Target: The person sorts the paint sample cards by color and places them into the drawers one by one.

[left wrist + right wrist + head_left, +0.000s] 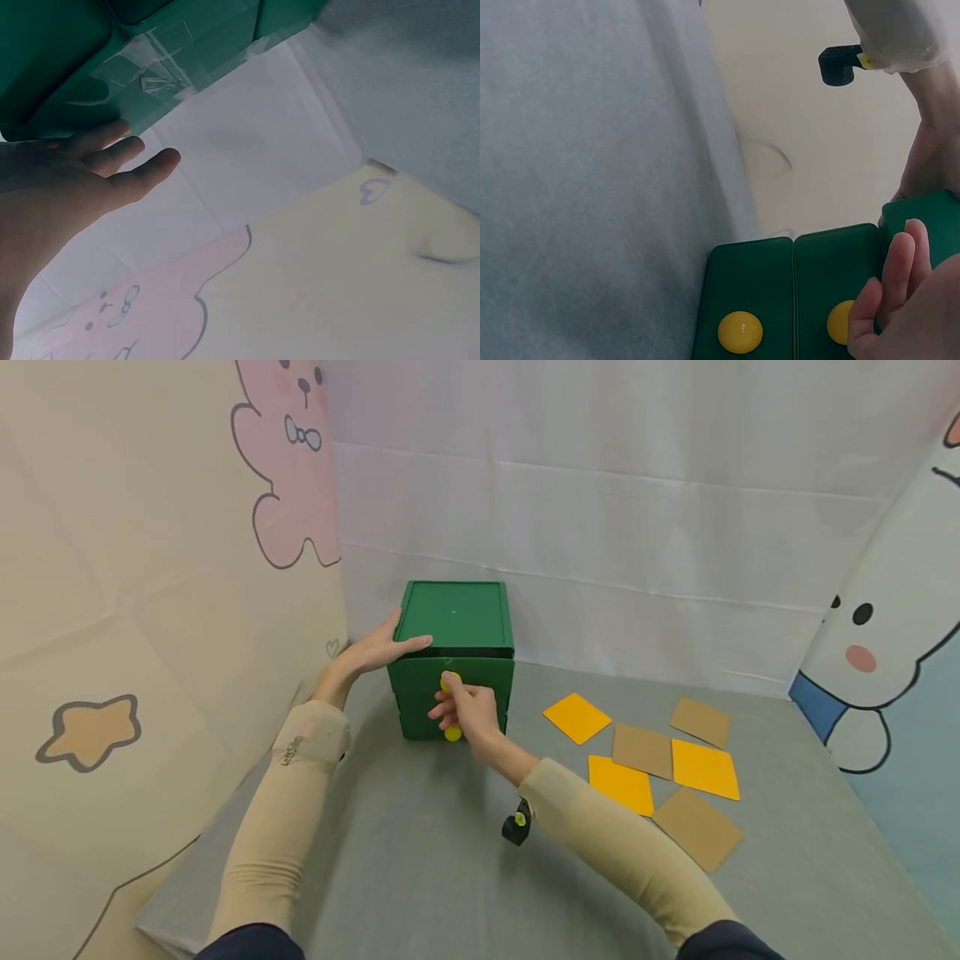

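A green drawer box (453,614) with round yellow knobs stands near the back wall. Its top drawer front (487,671) sits slightly forward, leaving a dark gap under the lid. My right hand (477,713) pinches the upper yellow knob (457,677) between thumb and finger, the other fingers loosely bent below. In the right wrist view, a bottom knob (740,332) shows whole, while a middle knob (840,322) is partly behind fingers. The left hand (375,650) rests on the box's left upper edge, thumb on top; its fairly straight fingers (154,169) lie along the side.
To the right, several yellow cards (577,718) and brown cards (697,828) lie on the grey tabletop (420,868). Clear tape (161,64) covers part of the box's side. A pale curtain (600,543) hangs close behind, and a patterned wall (165,568) borders the left.
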Available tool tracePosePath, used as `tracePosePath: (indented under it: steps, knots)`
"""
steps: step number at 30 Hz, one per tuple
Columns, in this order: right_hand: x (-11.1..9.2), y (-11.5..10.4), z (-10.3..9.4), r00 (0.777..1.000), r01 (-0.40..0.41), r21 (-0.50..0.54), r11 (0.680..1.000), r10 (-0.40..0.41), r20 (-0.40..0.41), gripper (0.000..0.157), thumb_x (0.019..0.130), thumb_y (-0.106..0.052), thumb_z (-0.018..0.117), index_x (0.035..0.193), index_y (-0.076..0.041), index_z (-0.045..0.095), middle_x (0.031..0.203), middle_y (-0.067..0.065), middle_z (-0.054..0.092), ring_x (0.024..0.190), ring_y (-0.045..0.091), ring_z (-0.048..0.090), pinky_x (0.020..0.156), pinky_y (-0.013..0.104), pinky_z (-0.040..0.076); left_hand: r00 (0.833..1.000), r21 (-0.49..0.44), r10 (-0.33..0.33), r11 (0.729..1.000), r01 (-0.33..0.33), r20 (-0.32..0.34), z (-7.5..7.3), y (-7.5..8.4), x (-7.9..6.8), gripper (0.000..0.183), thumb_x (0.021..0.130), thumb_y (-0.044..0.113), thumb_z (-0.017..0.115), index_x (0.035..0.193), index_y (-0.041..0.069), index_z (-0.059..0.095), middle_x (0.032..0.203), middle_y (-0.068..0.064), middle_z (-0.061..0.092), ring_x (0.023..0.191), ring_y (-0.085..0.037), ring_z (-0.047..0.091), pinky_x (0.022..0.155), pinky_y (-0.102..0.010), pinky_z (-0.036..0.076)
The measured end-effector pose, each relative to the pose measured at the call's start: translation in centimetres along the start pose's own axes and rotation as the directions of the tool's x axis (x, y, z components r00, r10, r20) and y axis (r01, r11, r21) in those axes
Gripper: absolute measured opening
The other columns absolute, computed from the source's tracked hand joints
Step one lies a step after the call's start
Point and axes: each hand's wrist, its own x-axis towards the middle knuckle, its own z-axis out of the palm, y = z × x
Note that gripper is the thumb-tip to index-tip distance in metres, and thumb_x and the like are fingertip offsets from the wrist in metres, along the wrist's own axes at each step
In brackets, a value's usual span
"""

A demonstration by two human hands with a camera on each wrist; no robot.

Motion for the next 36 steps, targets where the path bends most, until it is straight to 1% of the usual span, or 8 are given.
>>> tracePosePath:
  steps: [6,15,19,23,27,30,33,36]
  knots:
    - [0.8,-0.2,-0.1,1.0,-0.013,-0.021,1.0,0.013,-0.003,0.061,0.095,-0.053,0.052,0.102,0.005,0.07,0.064,-0.001,0.07,0.049,0.013,0.058,0.07,0.042,0.057,1.0,0.0,-0.002,1.0,0.002,0.005,-0.1,-0.1,0.0,0.104,0.09,0.066,0.048,0.153,0.019,-0.021,0.163,-0.006,-0.015,0.152,-0.033,-0.003,0.118,-0.061,0.012]
    - [1.9,-0.6,-0.7,0.998,-0.055,-0.021,0.998,0.056,0.035,0.06,0.095,-0.054,0.05,0.107,0.001,0.07,0.068,0.0,0.072,0.05,0.012,0.059,0.082,0.049,0.055,1.0,-0.027,0.003,1.0,-0.002,0.017,0.1,0.0,-0.2,0.104,0.09,0.064,0.05,0.152,0.02,-0.021,0.163,-0.007,-0.016,0.151,-0.034,-0.004,0.118,-0.062,0.012]
    - [1.8,-0.8,-0.9,0.992,-0.094,-0.015,0.995,0.095,0.081,0.065,0.093,-0.06,0.05,0.112,-0.001,0.068,0.069,0.0,0.073,0.051,0.012,0.06,0.07,0.037,0.057,1.0,-0.032,0.012,0.999,-0.011,0.012,0.1,-0.2,-0.2,0.104,0.09,0.064,0.049,0.152,0.019,-0.022,0.162,-0.006,-0.017,0.151,-0.034,-0.006,0.118,-0.063,0.011]
    - [1.2,-0.2,-1.4,0.97,-0.14,-0.035,0.99,0.144,0.194,0.074,0.089,-0.066,0.051,0.119,0.001,0.064,0.071,0.0,0.073,0.055,0.013,0.061,0.067,0.032,0.055,1.0,-0.023,0.019,1.0,-0.019,-0.005,0.0,-0.4,-0.1,0.104,0.091,0.063,0.049,0.153,0.018,-0.021,0.163,-0.007,-0.017,0.151,-0.033,-0.005,0.118,-0.063,0.01]
    - [0.3,1.3,-2.2,0.925,-0.212,-0.07,0.975,0.224,0.306,0.077,0.09,-0.064,0.051,0.126,0.004,0.058,0.075,0.0,0.073,0.06,0.014,0.061,0.075,0.036,0.056,1.0,-0.005,0.014,1.0,-0.014,-0.013,0.1,-0.6,0.0,0.105,0.09,0.065,0.049,0.153,0.018,-0.02,0.163,-0.008,-0.015,0.151,-0.034,-0.002,0.118,-0.062,0.012]
    - [0.0,2.6,-2.7,0.899,-0.267,-0.077,0.961,0.277,0.339,0.078,0.091,-0.062,0.05,0.13,0.005,0.054,0.077,0.001,0.073,0.059,0.014,0.061,0.074,0.035,0.056,1.0,-0.011,0.025,1.0,-0.026,-0.015,0.2,-0.6,0.0,0.105,0.09,0.064,0.05,0.153,0.019,-0.02,0.163,-0.008,-0.015,0.151,-0.034,-0.002,0.118,-0.061,0.012]
    - [0.3,3.4,-2.8,0.894,-0.292,-0.057,0.955,0.294,0.34,0.078,0.091,-0.062,0.05,0.132,0.004,0.052,0.08,0.003,0.074,0.058,0.014,0.062,0.069,0.032,0.057,0.999,-0.029,0.035,0.999,-0.036,-0.018,0.1,-0.5,-0.1,0.104,0.091,0.061,0.051,0.153,0.019,-0.02,0.163,-0.007,-0.015,0.152,-0.033,-0.003,0.119,-0.061,0.012]
    - [0.9,3.9,-2.7,0.903,-0.309,-0.008,0.951,0.296,0.311,0.076,0.091,-0.062,0.052,0.133,0.002,0.052,0.084,0.006,0.075,0.057,0.013,0.062,0.065,0.03,0.057,0.999,-0.035,0.034,0.999,-0.034,-0.018,0.1,-0.4,-0.1,0.104,0.09,0.062,0.051,0.153,0.019,-0.02,0.163,-0.007,-0.015,0.152,-0.033,-0.003,0.119,-0.061,0.012]
